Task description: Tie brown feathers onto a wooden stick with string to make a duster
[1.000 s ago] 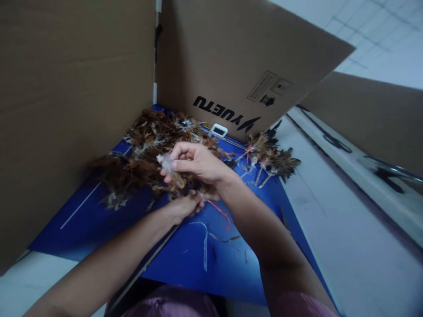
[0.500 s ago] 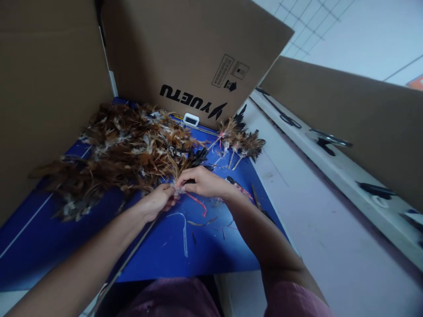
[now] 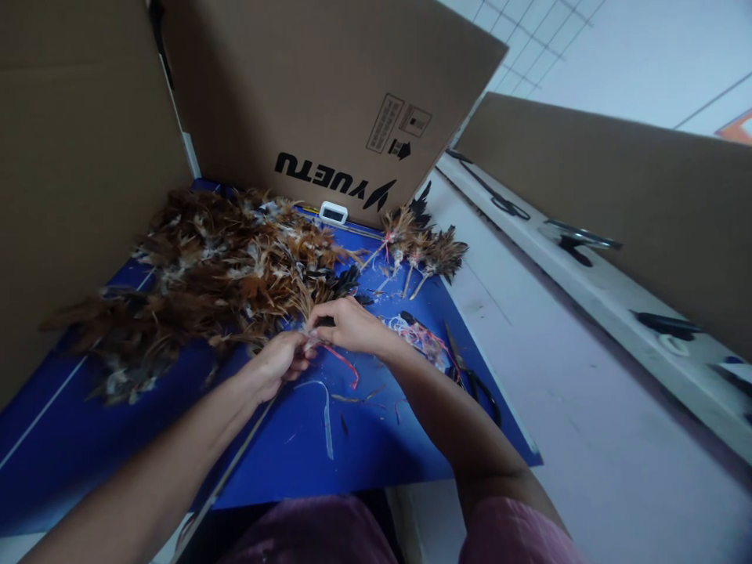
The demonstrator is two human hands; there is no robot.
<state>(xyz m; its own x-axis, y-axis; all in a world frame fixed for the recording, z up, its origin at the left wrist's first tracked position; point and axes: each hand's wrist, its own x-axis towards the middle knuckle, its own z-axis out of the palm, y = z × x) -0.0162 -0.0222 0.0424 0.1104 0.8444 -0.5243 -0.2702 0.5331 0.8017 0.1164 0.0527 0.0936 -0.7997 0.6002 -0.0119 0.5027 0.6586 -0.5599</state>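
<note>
My left hand is closed around a long thin stick, which slants down toward my lap. Brown and dark feathers fan out just beyond my fingers, seemingly at the stick's upper end. Against the left fingertips, my right hand makes a pinch at the pale base of this feather bundle. A red plastic string trails out below the right fingers; the exact thing in the pinch is hidden. On the blue tabletop close by lies a clear strip.
A large heap of brown feathers spreads to the left. Small tied feather bunches lie at the back right. Scissors rest beside tangled string on the right. A small white digital device stands against the cardboard panel.
The view has shifted slightly, and the scissors and tangled string show more fully beside my right forearm. Both hands stay together at the feather base with only small finger movement.
</note>
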